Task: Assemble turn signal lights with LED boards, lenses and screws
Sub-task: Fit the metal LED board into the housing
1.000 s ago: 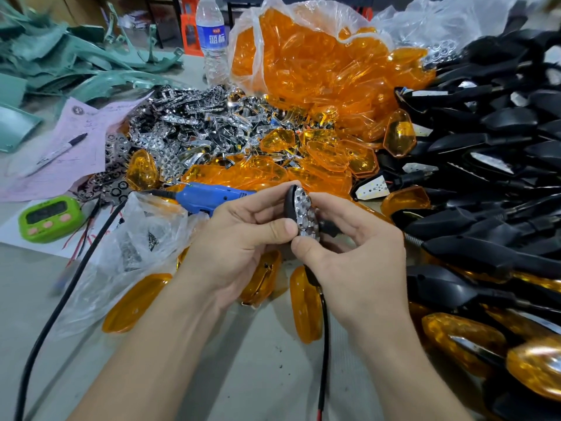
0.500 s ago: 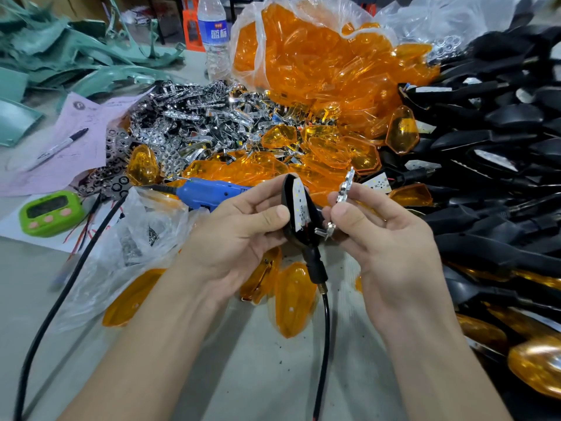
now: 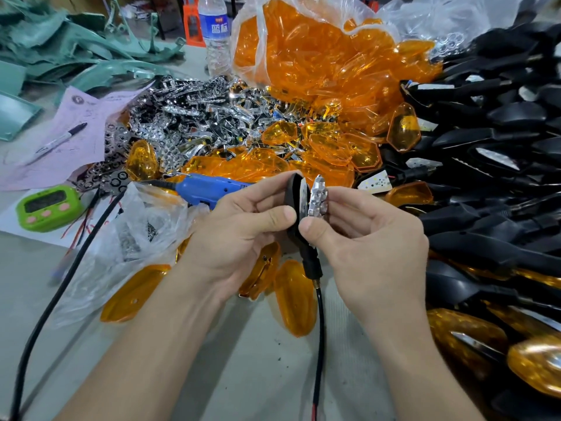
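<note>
Holding housing [image 3: 292,192] upright, left hand [image 3: 243,235] faces right hand [image 3: 373,241] pinching reflector [image 3: 317,199].

The pen [image 3: 60,140] is lying on the paper [image 3: 91,117] at the left, behind the timer [image 3: 48,208]. The bag of lenses [image 3: 318,56] is sitting at the back, left of the housings [image 3: 501,141].

2 hands: left hand [image 3: 239,235], right hand [image 3: 373,241]. Held btwn them: 1 black housing [image 3: 292,192] w/ 1 cable [image 3: 318,344], 1 chrome reflector [image 3: 318,199]. Centre-left: 1 blue power tool [image 3: 209,188], 1 green timer [image 3: 48,208], 1 marker [image 3: 60,141], 1 pink sheet [image 3: 88,117]. Top centre: 1 water bottle [image 3: 216,34]. Clear bags: 3. Lens bag [image 3: 258,31] top centre, second bag [image 3: 440,16] upper right, small bag [image 3: 145,226] centre-left. Loose lenses [image 3: 294,305] on bare table [image 3: 243,375], bottom centre: 3 at least. Reflector pile [image 3: 194,117], lens pile [image 3: 334,153], housing pile [image 3: 501,138]: too many to count.
</note>
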The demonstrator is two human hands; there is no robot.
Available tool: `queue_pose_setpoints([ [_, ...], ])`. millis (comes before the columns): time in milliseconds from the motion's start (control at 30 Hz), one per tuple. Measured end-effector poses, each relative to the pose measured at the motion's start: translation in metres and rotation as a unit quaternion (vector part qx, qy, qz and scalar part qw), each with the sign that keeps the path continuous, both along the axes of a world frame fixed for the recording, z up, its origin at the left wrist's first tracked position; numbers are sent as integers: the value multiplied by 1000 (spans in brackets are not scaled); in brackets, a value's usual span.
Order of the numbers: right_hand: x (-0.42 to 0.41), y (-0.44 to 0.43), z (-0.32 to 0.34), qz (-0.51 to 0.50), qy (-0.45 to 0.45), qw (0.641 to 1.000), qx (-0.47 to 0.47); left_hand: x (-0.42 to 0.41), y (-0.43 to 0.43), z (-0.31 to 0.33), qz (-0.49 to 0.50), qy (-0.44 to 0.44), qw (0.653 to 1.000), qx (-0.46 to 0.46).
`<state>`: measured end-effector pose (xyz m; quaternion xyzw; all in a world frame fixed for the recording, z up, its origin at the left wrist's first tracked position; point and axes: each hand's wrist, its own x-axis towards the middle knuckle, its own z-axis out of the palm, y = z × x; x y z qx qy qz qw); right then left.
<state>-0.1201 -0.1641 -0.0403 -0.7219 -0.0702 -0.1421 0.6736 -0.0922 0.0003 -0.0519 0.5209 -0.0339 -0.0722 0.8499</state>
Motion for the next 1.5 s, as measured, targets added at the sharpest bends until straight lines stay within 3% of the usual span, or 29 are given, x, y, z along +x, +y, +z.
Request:
queue_pose_setpoints([
  [433, -2, 11, -12, -34, 22, 997, -70, -2, -2, 4, -15, 0, 999, -28],
  [667, -4, 20, -13, -41, 6, 994, -100, -2, -7, 6, 34, 3, 999, -10],
  [900, 8, 7, -16, -4, 57, 998, -38, -2, -3, 8, 41, 5, 999, -9],
  [967, 9, 6, -17, 2, 66, 998, -21, -3, -3, 7, 44, -6, 999, 9],
  [1100, 7, 7, -16, -16, 57, 998, -1, -5, -10, 2, 60, -50, 987, 137],
  [1200, 8, 8, -16, -31, 70, 997, 17, -6, -14, 2, 64, -49, 984, 159],
  [1367, 10, 5, -20, 2, 106, 994, -8, 0, -7, 9, 125, -44, 983, 128],
  [1500, 11, 7, -24, 107, 182, 973, -88, 5, -3, 11, 166, -39, 981, 92],
])
